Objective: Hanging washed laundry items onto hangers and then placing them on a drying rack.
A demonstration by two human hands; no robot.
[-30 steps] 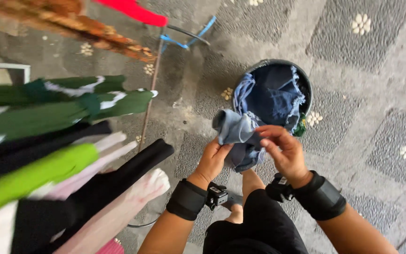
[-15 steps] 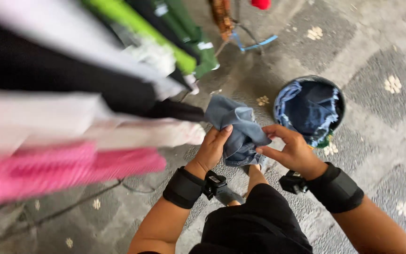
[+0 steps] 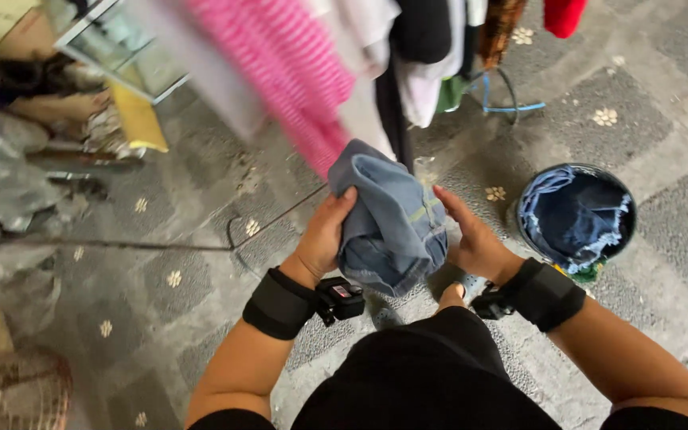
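Both hands clasp a bunched blue denim garment (image 3: 392, 219), the left hand (image 3: 324, 235) with fingers curled into its soft folds, the right hand (image 3: 471, 239) pressed flatter against its side. Just right of the grip, a round dark bucket (image 3: 627, 239) holds more frayed denim (image 3: 571, 215); above it hang blurred pink and white clothes (image 3: 312, 72).

A flat yellow package (image 3: 138, 119) lies on the floor at upper left, beside clutter.
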